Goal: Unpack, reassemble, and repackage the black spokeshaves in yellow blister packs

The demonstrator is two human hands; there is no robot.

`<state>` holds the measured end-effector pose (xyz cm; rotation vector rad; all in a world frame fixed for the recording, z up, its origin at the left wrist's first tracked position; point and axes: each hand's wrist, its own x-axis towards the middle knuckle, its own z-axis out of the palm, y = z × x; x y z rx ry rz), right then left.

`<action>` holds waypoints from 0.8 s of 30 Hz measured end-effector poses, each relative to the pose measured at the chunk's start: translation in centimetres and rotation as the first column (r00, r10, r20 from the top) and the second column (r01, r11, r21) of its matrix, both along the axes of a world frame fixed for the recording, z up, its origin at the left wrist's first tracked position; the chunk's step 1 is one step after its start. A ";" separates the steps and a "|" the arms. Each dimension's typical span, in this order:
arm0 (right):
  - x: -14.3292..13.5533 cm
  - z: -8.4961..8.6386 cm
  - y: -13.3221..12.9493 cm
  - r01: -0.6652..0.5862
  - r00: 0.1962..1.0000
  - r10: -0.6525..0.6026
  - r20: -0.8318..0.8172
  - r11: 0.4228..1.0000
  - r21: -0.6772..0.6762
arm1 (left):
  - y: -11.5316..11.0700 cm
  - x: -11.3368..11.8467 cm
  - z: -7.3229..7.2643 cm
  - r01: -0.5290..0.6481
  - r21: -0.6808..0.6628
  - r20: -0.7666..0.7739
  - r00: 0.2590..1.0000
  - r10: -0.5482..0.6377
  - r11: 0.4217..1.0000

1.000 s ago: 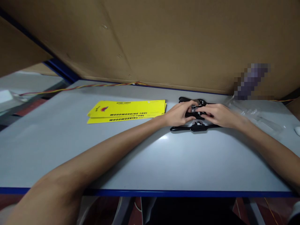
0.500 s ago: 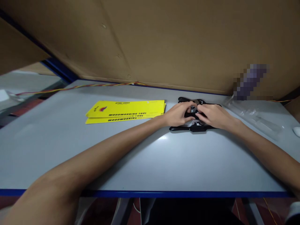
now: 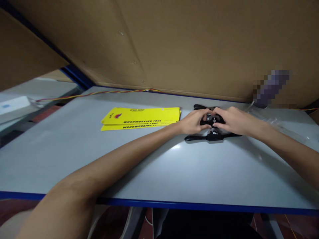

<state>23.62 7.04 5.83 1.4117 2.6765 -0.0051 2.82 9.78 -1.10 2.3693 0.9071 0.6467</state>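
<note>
Bench (image 3: 159,176): cards (image 3: 141,115) left; middle tool (image 3: 210,123) right, between both hands. Left hand (image 3: 193,122) stays closed on it; right hand (image 3: 233,120) now spreads wider, grip unclear. Screw (image 3: 214,120) uncovered; handling, I judge, stays on this tool.

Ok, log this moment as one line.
left hand: at middle black tool | right hand: at same tool | grip: unclear | nearest black tool: on table | yellow cards: overlapping, left of hands
</note>
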 end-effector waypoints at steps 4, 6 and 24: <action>-0.5 1.1 0.2 -0.234 0.917 0.191 0.350 0.969 0.085 | 0.1 0.0 0.0 -0.006 0.000 0.010 1.000 0.006 1.000; -1.1 1.5 0.4 -0.353 0.849 0.276 0.450 0.931 0.095 | 0.1 0.0 0.0 -0.006 0.001 0.011 1.000 0.006 1.000; -1.6 -1.4 -0.4 -0.112 0.961 0.069 0.269 0.983 0.147 | -0.5 0.4 0.3 -0.077 0.041 -0.068 0.995 0.079 0.996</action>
